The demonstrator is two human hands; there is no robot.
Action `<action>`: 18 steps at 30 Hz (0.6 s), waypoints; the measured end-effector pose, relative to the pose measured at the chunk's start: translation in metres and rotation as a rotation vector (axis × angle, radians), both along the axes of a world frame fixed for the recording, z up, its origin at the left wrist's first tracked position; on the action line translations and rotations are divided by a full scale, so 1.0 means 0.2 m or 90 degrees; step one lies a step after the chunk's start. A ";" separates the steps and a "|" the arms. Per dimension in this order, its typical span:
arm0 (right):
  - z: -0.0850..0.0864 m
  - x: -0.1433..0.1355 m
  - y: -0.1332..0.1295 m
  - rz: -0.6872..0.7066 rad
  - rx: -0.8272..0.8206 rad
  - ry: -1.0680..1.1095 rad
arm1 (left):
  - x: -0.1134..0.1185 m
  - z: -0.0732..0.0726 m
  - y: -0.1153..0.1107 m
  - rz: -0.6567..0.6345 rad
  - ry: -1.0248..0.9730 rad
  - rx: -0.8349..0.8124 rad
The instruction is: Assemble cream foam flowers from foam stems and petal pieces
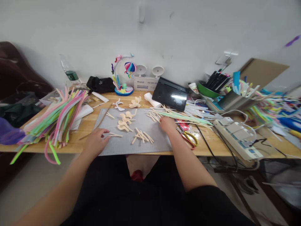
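My left hand [98, 139] rests at the left edge of a grey cutting mat [117, 146], thumb and fingers apart, beside a few short cream pipe cleaner pieces [116, 135]. My right hand [168, 125] lies at the mat's right side with its fingers curled in by a bunch of cut cream pieces [153, 117]; its fingertips are partly hidden. Between the hands is a loose pile of short cream sticks [142, 136]. Above that sit several looped, petal-like cream shapes [124, 125]. Scissors with yellow and red handles [191, 138] lie right of my right hand.
A big bundle of coloured pipe cleaners [63, 116] hangs over the table's front edge at left. A power strip [237, 138] with cables lies at right. Behind stand a black tablet-like panel [170, 94], a balloon ornament [124, 90] and a green bowl of markers [208, 89].
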State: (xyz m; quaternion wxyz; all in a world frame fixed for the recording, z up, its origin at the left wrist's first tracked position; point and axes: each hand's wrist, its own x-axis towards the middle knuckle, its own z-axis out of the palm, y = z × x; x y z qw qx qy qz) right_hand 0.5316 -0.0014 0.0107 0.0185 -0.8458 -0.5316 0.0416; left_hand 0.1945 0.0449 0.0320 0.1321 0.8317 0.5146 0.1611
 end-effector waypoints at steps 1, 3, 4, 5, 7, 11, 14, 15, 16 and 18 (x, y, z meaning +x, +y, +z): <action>0.00 -0.02 0.00 -0.010 0.007 -0.008 | -0.01 -0.01 -0.01 -0.012 -0.018 0.015; 0.02 -0.05 0.01 -0.016 0.033 -0.023 | -0.04 -0.02 -0.04 -0.017 -0.052 0.040; 0.03 -0.07 0.02 -0.011 0.049 -0.030 | -0.06 -0.03 -0.05 -0.009 -0.065 0.047; 0.03 -0.09 0.03 -0.003 0.064 -0.034 | -0.07 -0.04 -0.06 0.001 -0.076 0.051; 0.03 -0.13 0.06 0.010 0.084 -0.037 | -0.10 -0.06 -0.09 0.011 -0.097 0.053; 0.01 -0.22 0.11 0.015 0.095 -0.033 | -0.14 -0.08 -0.16 -0.020 -0.131 0.067; 0.00 -0.26 0.07 0.048 0.092 -0.017 | -0.17 -0.09 -0.20 -0.015 -0.162 0.074; 0.00 -0.26 0.05 0.063 0.087 -0.008 | -0.17 -0.09 -0.21 -0.013 -0.173 0.071; 0.00 -0.26 0.02 0.077 0.081 0.003 | -0.17 -0.10 -0.22 -0.013 -0.182 0.067; 0.00 -0.23 -0.05 0.078 0.078 0.016 | -0.17 -0.12 -0.23 -0.024 -0.194 0.056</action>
